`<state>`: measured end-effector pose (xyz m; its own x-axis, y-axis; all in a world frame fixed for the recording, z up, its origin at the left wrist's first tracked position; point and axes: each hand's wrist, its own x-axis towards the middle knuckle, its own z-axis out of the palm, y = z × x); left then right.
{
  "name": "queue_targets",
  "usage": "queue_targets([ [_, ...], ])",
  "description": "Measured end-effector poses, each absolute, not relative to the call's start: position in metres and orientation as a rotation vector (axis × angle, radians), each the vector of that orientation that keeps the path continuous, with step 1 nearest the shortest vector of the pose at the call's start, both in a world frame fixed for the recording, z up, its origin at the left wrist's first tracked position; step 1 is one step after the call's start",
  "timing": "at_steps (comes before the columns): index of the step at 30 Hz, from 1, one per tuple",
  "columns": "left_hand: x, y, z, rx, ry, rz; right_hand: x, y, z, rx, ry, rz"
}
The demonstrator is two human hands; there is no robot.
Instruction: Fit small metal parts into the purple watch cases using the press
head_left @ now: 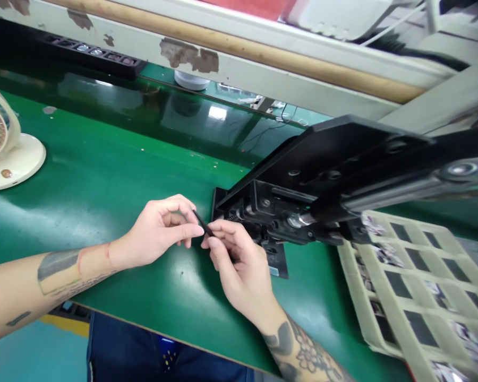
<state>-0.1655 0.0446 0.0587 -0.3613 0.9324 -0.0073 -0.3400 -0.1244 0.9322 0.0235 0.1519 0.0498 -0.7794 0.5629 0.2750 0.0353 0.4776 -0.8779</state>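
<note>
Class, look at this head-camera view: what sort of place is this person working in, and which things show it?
Most likely a factory assembly workstation: a green bench mat, a black metal fixture with a small black part handled beside it, and a cream compartment tray.

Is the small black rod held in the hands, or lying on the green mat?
Held: the left hand and right hand pinch the black rod above the green mat.

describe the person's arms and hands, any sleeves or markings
Both arms are bare, with no sleeves, and neither the left hand nor the right hand wears a glove. The left forearm has dark grey tattoos and an outlined rectangular patch with thin reddish lines near the wrist. The right forearm has a dark floral tattoo.
</note>
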Motion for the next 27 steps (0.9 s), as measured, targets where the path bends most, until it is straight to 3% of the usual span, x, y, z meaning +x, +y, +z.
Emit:
queue_targets([
  [7, -0.1704, 0.0448, 0.0571, 0.883, 1.183, 1.584, 0.0239, 0.1514, 0.0517, -0.457, -2.254, 1.305],
  [14, -0.1673, 0.0396, 0.0631, 0.878, 1.290, 1.607, 0.0183, 0.1483, 0.0554, -0.402, -2.157, 1.022],
  [22, -0.1694, 0.0362, 0.0629, 1.081, 1.255, 1.524, 0.0219, 0.1478, 0.0530, -0.393, -2.190, 1.199],
  [27, -0.1694, 0.0360, 0.0648, 1.104, 1.353, 1.576, 0.0210, 0.1471, 0.0526, -0.322, -2.226, 1.064],
])
